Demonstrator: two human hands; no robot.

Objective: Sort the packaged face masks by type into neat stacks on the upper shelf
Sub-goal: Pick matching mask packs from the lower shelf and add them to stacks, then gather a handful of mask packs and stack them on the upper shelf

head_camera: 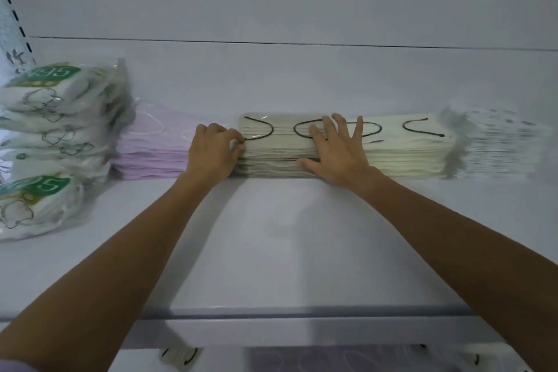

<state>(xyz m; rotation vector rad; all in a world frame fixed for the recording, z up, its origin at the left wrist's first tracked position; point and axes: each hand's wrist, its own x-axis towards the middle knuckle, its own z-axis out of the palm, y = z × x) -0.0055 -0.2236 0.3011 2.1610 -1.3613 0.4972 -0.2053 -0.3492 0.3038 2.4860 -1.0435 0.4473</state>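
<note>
A white upper shelf (pixel 287 235) against a plain pale wall carried a row of mask stacks across the middle of the frame. The grey stack (pixel 271 160) sat at centre, between a lilac stack (pixel 151 154) and a cream stack (pixel 404 157), with a blurred white stack (pixel 498 148) at far right and bagged masks (pixel 51 142) piled at the left edge. The left hand (pixel 211 151) curled its fingers around the grey stack's left end, seemingly to square it. The right hand (pixel 338 148) lay spread wide on top, thumb against the front face, likely pressing the packs flat and aligned.
</note>
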